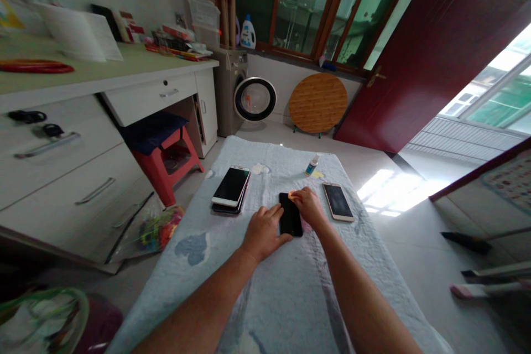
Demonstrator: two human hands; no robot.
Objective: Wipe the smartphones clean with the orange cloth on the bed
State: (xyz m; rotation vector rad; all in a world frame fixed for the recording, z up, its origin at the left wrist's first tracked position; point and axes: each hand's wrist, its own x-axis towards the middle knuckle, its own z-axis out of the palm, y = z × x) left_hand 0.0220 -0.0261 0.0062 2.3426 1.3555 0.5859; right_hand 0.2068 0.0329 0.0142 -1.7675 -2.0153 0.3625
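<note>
A black phone lies face up on the cloth-covered table. My left hand rests at its left edge, thumb and fingers spread to hold it down. My right hand pinches a small orange cloth against the phone's upper end. To the left, a white phone lies on top of a dark phone. On the right lies a gold-edged phone with a dark screen. A small spray bottle stands near the table's far edge.
Left of the table are a red stool with a dark cushion and a white desk. A washing machine with its door open stands beyond. A round wooden tabletop leans on the wall. A bin sits at the lower left.
</note>
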